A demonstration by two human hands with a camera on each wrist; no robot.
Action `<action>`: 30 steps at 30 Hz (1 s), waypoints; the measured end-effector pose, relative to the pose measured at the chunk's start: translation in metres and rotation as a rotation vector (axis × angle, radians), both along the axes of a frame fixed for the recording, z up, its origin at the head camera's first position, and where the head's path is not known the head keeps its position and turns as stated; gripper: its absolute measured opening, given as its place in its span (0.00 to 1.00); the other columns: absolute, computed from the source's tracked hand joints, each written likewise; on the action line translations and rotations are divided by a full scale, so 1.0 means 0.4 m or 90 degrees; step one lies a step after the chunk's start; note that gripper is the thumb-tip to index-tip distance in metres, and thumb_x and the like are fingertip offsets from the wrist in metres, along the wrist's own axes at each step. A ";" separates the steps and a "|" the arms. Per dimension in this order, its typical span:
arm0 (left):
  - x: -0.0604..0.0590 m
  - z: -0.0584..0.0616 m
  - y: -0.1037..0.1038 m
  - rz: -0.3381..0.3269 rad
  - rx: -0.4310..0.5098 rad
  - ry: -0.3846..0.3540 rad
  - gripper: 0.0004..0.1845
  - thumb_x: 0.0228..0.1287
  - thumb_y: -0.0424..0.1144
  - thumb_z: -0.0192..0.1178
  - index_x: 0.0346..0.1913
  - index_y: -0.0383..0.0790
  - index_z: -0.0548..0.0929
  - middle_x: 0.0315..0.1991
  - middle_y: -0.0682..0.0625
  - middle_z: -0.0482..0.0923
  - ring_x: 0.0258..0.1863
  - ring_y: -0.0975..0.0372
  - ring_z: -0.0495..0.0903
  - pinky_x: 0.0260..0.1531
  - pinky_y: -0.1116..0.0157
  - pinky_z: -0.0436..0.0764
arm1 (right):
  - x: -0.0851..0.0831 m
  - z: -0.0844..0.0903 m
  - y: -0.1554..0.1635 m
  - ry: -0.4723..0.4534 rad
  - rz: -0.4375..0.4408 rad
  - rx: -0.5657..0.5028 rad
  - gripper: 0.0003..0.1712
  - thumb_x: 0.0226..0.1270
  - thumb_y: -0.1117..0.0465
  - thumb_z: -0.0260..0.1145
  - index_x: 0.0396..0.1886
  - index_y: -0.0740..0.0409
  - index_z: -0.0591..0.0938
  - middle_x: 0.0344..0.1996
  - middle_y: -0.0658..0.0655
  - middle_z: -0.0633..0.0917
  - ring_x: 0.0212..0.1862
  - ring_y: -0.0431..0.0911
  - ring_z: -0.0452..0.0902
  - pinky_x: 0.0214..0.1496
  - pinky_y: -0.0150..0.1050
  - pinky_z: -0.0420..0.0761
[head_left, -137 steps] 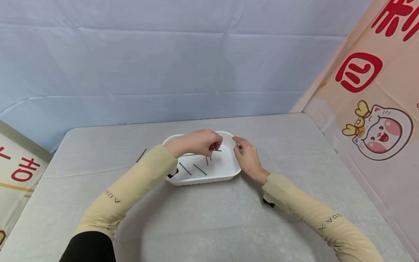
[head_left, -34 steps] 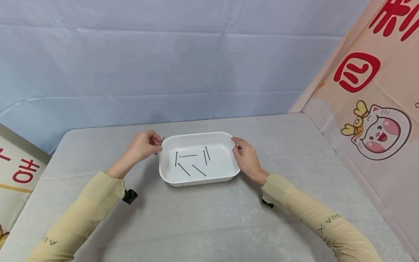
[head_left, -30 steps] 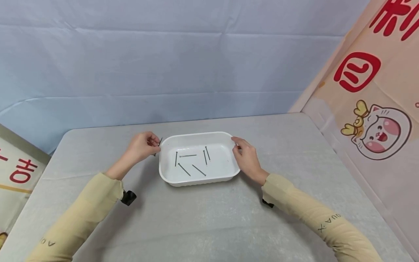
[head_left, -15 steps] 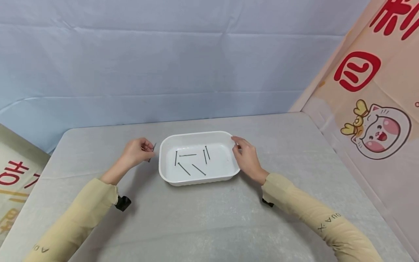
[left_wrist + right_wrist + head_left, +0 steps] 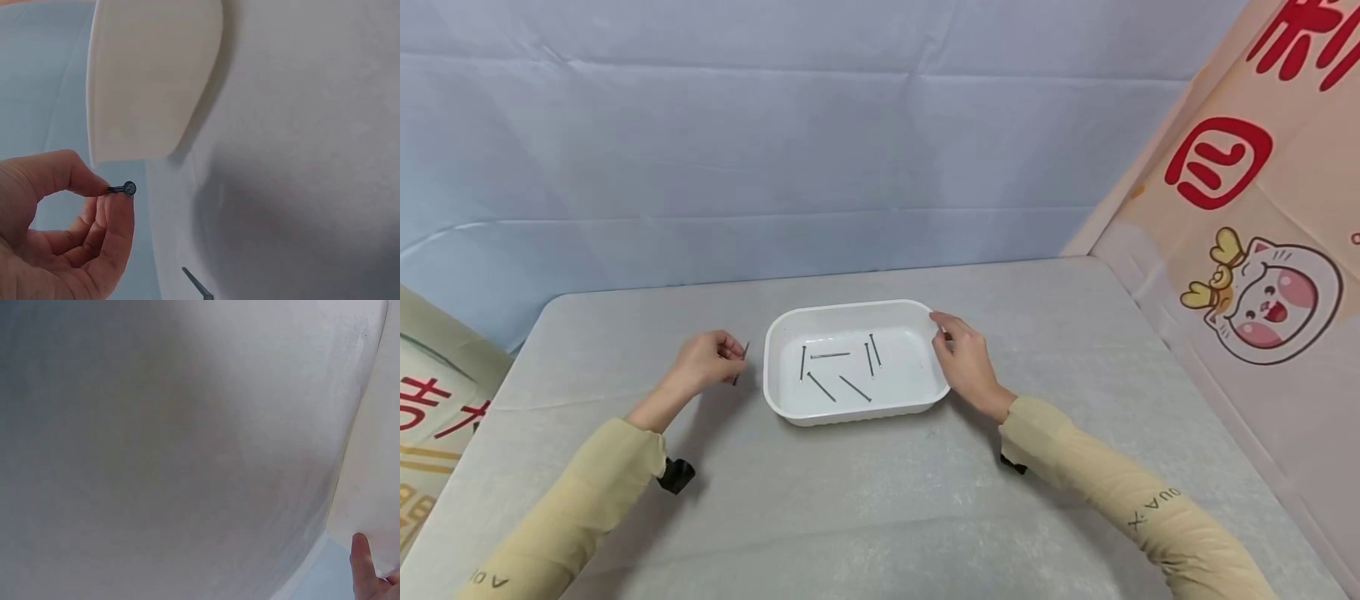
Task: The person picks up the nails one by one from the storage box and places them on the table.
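Head view: left hand [image 5: 702, 363], grip nearly closed, pinches a nail [image 5: 129, 187] beside the tray [image 5: 904, 382]; right hand [image 5: 967, 363], grip likewise, pinches its rim. Six nails [image 5: 855, 388] lie inside.

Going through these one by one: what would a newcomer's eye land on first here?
Probably the white tray at the middle of the gray table, with six thin dark fasteners scattered on its floor. Next, the left hand beside it pinches another fastener, while the right hand touches the tray's right end. The cartoon figure at far right also stands out.
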State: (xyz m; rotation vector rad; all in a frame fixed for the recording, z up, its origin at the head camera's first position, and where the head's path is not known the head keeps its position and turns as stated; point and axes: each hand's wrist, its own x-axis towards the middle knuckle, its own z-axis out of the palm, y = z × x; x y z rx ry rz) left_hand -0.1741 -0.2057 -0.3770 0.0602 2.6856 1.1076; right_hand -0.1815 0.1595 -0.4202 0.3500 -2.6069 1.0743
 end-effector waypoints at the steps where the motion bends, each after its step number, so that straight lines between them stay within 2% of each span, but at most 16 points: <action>1: 0.000 -0.002 -0.002 0.001 0.000 -0.001 0.11 0.53 0.32 0.59 0.38 0.27 0.75 0.30 0.42 0.76 0.20 0.64 0.77 0.29 0.60 0.80 | 0.000 0.000 0.000 -0.001 0.000 0.000 0.20 0.65 0.67 0.50 0.55 0.64 0.75 0.54 0.62 0.76 0.43 0.52 0.79 0.42 0.41 0.80; 10: 0.010 -0.021 -0.010 0.012 -0.025 -0.043 0.12 0.53 0.32 0.58 0.39 0.27 0.75 0.30 0.42 0.77 0.19 0.64 0.76 0.26 0.65 0.78 | -0.001 -0.001 0.002 -0.008 -0.001 -0.002 0.20 0.66 0.66 0.49 0.56 0.63 0.75 0.54 0.61 0.76 0.44 0.52 0.79 0.42 0.41 0.80; 23: 0.007 -0.060 -0.020 0.005 -0.053 -0.049 0.11 0.50 0.30 0.57 0.36 0.26 0.76 0.28 0.41 0.79 0.18 0.64 0.77 0.23 0.68 0.76 | -0.001 0.000 0.002 -0.009 0.000 -0.007 0.20 0.65 0.66 0.50 0.56 0.63 0.75 0.54 0.61 0.76 0.43 0.52 0.79 0.42 0.41 0.80; 30: 0.009 -0.072 -0.025 0.016 -0.050 -0.067 0.11 0.48 0.28 0.55 0.36 0.25 0.75 0.30 0.41 0.78 0.18 0.65 0.77 0.22 0.68 0.78 | 0.001 0.002 0.001 -0.005 0.001 -0.011 0.20 0.65 0.66 0.49 0.56 0.64 0.75 0.53 0.61 0.76 0.43 0.52 0.79 0.42 0.42 0.80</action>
